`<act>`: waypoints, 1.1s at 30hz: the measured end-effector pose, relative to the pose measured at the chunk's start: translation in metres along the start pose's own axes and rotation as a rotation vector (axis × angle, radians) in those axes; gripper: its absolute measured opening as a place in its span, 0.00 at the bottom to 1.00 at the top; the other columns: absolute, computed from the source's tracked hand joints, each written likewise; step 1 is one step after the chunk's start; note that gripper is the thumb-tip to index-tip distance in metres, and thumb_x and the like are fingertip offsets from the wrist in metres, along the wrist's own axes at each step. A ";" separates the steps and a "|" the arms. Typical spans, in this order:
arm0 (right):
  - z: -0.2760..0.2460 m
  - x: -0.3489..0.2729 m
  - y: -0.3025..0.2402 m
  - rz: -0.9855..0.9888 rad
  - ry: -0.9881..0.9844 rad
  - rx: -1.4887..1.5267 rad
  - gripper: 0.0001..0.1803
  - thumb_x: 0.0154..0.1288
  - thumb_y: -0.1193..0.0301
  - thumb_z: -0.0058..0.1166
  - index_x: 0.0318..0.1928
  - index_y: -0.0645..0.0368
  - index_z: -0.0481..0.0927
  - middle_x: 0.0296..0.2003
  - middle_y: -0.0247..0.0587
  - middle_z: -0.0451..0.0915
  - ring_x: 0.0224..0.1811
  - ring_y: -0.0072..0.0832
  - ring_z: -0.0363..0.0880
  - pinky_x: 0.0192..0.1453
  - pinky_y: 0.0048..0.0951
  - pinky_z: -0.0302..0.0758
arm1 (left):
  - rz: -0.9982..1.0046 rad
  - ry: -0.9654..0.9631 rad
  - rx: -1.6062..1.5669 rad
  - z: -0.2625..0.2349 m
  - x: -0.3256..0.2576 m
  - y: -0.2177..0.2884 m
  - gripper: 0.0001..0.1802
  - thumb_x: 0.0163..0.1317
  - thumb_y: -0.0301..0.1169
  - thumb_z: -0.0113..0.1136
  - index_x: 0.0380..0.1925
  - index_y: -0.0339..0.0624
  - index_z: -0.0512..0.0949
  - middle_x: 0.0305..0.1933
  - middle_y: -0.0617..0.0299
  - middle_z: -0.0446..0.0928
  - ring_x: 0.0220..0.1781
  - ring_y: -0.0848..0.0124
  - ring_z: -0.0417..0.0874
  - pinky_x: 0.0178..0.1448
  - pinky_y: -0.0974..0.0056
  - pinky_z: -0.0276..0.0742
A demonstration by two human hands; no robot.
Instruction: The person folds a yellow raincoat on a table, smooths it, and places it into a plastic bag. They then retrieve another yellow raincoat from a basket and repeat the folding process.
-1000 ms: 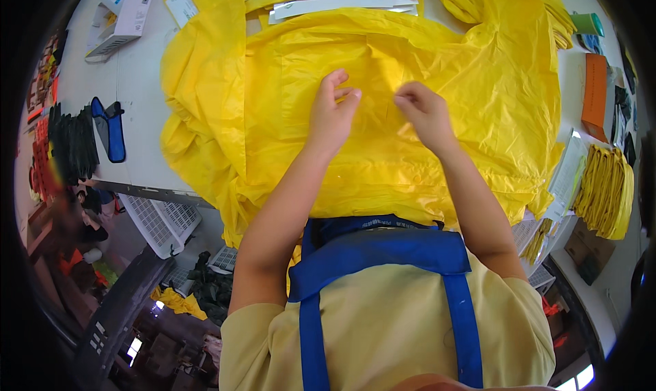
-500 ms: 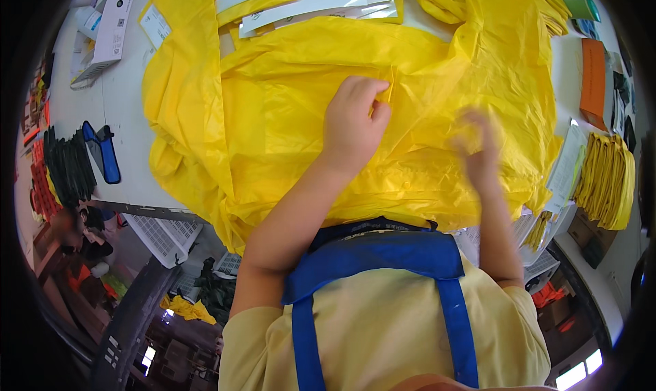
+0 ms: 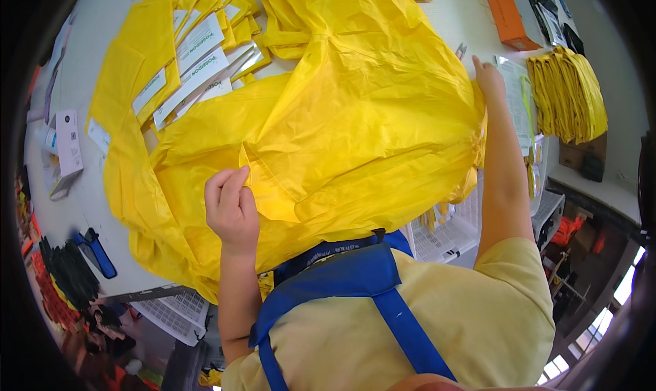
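Note:
A large yellow waterproof garment (image 3: 355, 111) lies spread and creased across the table in front of me. My left hand (image 3: 232, 203) pinches a raised fold of this garment, its fingertips closed on the fabric. Out at the garment's right edge, my right hand (image 3: 488, 80) reaches over the table with a finger stretched forward; its other fingers are partly hidden. Just beyond that fingertip lies a small grey pointed tool (image 3: 461, 50), apart from the hand. Printed sheets (image 3: 514, 104) lie beside my right wrist.
Folded yellow pieces with white labels (image 3: 198, 73) overlap at the back left. At right stand a folded yellow stack (image 3: 567, 93) and an orange box (image 3: 506, 15). A white carton (image 3: 68, 145) and a blue-edged holder (image 3: 96, 253) are at left. Pale crates (image 3: 447, 237) sit below the table edge.
My right hand has moved outward from over the garment to the table at its right. My left hand keeps its pinch on the fabric. The whole view has swung to the right.

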State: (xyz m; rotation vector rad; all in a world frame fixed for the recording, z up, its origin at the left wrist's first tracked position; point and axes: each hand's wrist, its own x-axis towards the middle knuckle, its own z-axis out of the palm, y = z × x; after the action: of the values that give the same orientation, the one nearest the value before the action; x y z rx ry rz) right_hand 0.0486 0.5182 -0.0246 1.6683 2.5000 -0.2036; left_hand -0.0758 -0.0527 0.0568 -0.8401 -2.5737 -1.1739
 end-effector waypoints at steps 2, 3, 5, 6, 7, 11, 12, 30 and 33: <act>0.003 0.006 -0.039 -0.057 -0.060 -0.008 0.38 0.54 0.41 0.54 0.46 0.68 0.79 0.44 0.62 0.79 0.49 0.53 0.78 0.50 0.43 0.75 | 0.036 0.018 0.061 0.000 -0.003 0.009 0.14 0.48 0.12 0.55 0.35 0.36 0.81 0.36 0.53 0.77 0.36 0.60 0.80 0.39 0.64 0.76; 0.019 0.028 -0.030 -0.137 -0.017 -0.034 0.37 0.54 0.41 0.54 0.44 0.68 0.80 0.42 0.62 0.79 0.48 0.53 0.78 0.50 0.43 0.74 | 0.050 0.024 0.098 0.001 -0.003 0.013 0.14 0.48 0.12 0.56 0.34 0.36 0.81 0.36 0.53 0.78 0.36 0.59 0.80 0.39 0.64 0.77; 0.041 0.055 -0.031 -0.180 -0.025 -0.091 0.33 0.52 0.46 0.55 0.40 0.67 0.81 0.41 0.62 0.80 0.47 0.52 0.79 0.49 0.45 0.74 | 0.128 0.044 0.145 0.003 -0.007 0.016 0.14 0.46 0.13 0.59 0.34 0.37 0.81 0.36 0.52 0.79 0.35 0.57 0.80 0.39 0.63 0.78; 0.055 0.087 0.006 -0.323 -0.054 -0.223 0.30 0.54 0.49 0.55 0.40 0.66 0.82 0.39 0.62 0.80 0.44 0.52 0.80 0.46 0.45 0.74 | 0.152 0.048 0.095 0.005 -0.002 0.019 0.14 0.45 0.13 0.60 0.34 0.37 0.81 0.35 0.53 0.79 0.34 0.57 0.81 0.39 0.63 0.78; 0.042 0.070 -0.013 -0.295 -0.045 0.153 0.26 0.57 0.53 0.53 0.42 0.65 0.82 0.36 0.56 0.82 0.36 0.44 0.81 0.40 0.41 0.76 | 0.133 0.070 0.083 0.004 -0.009 0.023 0.14 0.45 0.14 0.61 0.33 0.37 0.81 0.35 0.53 0.80 0.34 0.57 0.81 0.39 0.64 0.78; -0.024 -0.013 -0.080 -0.510 0.299 1.289 0.05 0.65 0.77 0.46 0.41 0.61 0.74 0.28 0.31 0.70 0.23 0.17 0.66 0.27 0.20 0.67 | 0.184 0.133 -0.015 0.011 -0.023 0.024 0.12 0.45 0.16 0.63 0.33 0.34 0.81 0.35 0.52 0.79 0.33 0.60 0.81 0.36 0.65 0.78; -0.048 -0.069 -0.119 -0.542 0.244 1.378 0.02 0.65 0.75 0.49 0.38 0.59 0.74 0.25 0.27 0.68 0.20 0.12 0.59 0.23 0.16 0.58 | 0.202 0.140 -0.035 0.013 -0.026 0.026 0.12 0.45 0.16 0.63 0.33 0.33 0.81 0.34 0.52 0.79 0.33 0.61 0.81 0.35 0.65 0.78; -0.075 -0.309 -0.255 -1.369 -0.354 0.286 0.14 0.62 0.65 0.57 0.45 0.58 0.81 0.28 0.44 0.75 0.30 0.37 0.74 0.35 0.34 0.71 | 0.221 0.145 -0.079 0.002 -0.040 0.027 0.12 0.47 0.21 0.60 0.34 0.30 0.80 0.36 0.52 0.78 0.31 0.61 0.80 0.33 0.66 0.78; -0.073 -0.311 -0.257 -1.357 -0.392 0.279 0.12 0.61 0.66 0.59 0.42 0.59 0.82 0.28 0.43 0.75 0.30 0.37 0.75 0.34 0.33 0.71 | 0.211 0.135 -0.092 -0.001 -0.040 0.026 0.12 0.47 0.21 0.60 0.34 0.30 0.80 0.36 0.52 0.78 0.31 0.61 0.80 0.33 0.66 0.78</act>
State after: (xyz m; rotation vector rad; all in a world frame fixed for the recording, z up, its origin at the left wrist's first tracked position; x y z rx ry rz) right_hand -0.0729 0.1515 0.1137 -0.3072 2.8209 -0.8826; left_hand -0.0283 -0.0569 0.0582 -0.9875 -2.2760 -1.2461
